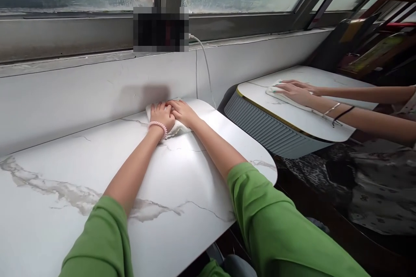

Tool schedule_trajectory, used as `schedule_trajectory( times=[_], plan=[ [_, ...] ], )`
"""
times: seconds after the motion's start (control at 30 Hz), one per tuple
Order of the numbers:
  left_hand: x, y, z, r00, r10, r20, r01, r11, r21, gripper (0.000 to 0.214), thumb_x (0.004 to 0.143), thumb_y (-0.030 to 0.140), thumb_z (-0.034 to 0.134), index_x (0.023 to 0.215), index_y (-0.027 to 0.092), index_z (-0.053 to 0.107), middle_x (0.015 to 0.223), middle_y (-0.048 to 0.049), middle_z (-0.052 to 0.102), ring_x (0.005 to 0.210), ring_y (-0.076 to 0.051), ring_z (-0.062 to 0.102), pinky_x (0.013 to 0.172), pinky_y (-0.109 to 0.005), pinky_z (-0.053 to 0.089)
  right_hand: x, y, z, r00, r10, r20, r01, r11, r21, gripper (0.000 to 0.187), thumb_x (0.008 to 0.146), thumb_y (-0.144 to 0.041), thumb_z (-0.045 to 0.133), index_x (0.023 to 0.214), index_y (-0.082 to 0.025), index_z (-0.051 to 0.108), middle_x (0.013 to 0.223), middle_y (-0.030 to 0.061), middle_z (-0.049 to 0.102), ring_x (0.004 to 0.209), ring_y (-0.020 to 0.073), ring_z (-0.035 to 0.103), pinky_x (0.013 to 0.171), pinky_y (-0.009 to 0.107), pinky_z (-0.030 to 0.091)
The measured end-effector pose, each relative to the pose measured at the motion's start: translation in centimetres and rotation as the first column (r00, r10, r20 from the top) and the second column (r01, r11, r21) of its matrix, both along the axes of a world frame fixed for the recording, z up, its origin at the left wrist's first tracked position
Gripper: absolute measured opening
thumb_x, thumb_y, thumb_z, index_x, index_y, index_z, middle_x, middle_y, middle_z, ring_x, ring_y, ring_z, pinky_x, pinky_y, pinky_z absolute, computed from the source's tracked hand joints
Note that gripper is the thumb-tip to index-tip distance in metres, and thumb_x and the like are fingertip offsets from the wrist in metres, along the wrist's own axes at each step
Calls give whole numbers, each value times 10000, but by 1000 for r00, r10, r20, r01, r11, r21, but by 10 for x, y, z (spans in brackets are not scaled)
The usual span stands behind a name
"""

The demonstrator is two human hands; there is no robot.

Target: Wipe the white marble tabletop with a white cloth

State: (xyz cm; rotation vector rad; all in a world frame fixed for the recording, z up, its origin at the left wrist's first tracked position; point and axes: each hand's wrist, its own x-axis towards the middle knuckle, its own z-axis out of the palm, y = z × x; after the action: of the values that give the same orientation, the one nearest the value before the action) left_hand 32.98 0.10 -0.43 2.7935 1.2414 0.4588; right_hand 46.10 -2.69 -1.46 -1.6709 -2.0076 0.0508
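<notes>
A white cloth (pixel 178 129) lies on the white marble-patterned tabletop (pixel 107 156), close to the wall at the table's far side. My left hand (pixel 162 115) rests flat on the cloth, fingers stretched forward, with a pink coiled band (pixel 158 126) around the wrist. Beside it, my right hand (pixel 184 113) lies flat on the same cloth, its fingertips touching or slightly overlapping the left hand. Both palms face down, and the hands cover much of the cloth. Whether any fabric is pinched under the fingers is hidden.
At the right, another person's hands (pixel 294 91) press a white cloth (pixel 271 93) on a second marble-patterned table (pixel 325 125) with a gold edge. A white cable (pixel 208 67) hangs from a blurred dark object (pixel 160 30) on the windowsill. A wall (pixel 81 95) borders both tables.
</notes>
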Motion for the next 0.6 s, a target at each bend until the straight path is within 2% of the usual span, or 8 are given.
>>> schedule_trajectory(
  times=[0.1, 0.23, 0.33, 0.47, 0.6],
  plan=[
    [2, 4, 0, 1000, 10, -10, -10, 1000, 8, 432, 912, 206, 297, 1257, 201, 555, 1392, -66, 511, 1357, -225, 359, 1167, -467, 172, 2, 5, -2, 1000, -14, -1, 14, 1000, 6, 417, 838, -183, 325, 1192, -162, 544, 1256, 113, 609, 1161, 262, 524, 1054, 461, 352],
    [1, 3, 0, 999, 8, -44, -8, 1000, 7, 475, 918, 203, 284, 1344, 164, 493, 1450, -85, 453, 1377, -259, 326, 1168, -487, 157, 1, 1, -4, 999, -40, 16, 40, 999, 6, 462, 868, -194, 307, 1276, -141, 518, 1377, 108, 531, 1345, 271, 375, 1117, 483, 284],
    [-3, -5, 2, 997, 7, -81, -9, 999, -32, 493, 930, 212, 272, 1386, 163, 453, 1488, -91, 405, 1396, -276, 298, 1167, -516, 146, -5, -8, -3, 998, -62, 29, 63, 998, -23, 498, 864, -179, 309, 1326, -142, 493, 1435, 102, 481, 1385, 263, 336, 1132, 497, 259],
    [-15, -32, 6, 995, 17, -98, -23, 998, -60, 513, 941, 212, 267, 1433, 147, 396, 1527, -103, 345, 1420, -302, 255, 1165, -551, 120, -18, -33, 0, 996, -71, 48, 74, 995, -60, 511, 871, -174, 323, 1356, -126, 478, 1487, 121, 418, 1410, 264, 307, 1141, 496, 241],
    [-36, -76, 8, 992, 30, -123, -38, 997, -63, 521, 949, 225, 277, 1452, 128, 372, 1541, -118, 316, 1435, -324, 220, 1159, -574, 118, -38, -75, 3, 994, -47, 102, 56, 995, -84, 505, 895, -190, 334, 1378, -111, 460, 1507, 127, 387, 1421, 259, 290, 1153, 470, 234]
  ],
)
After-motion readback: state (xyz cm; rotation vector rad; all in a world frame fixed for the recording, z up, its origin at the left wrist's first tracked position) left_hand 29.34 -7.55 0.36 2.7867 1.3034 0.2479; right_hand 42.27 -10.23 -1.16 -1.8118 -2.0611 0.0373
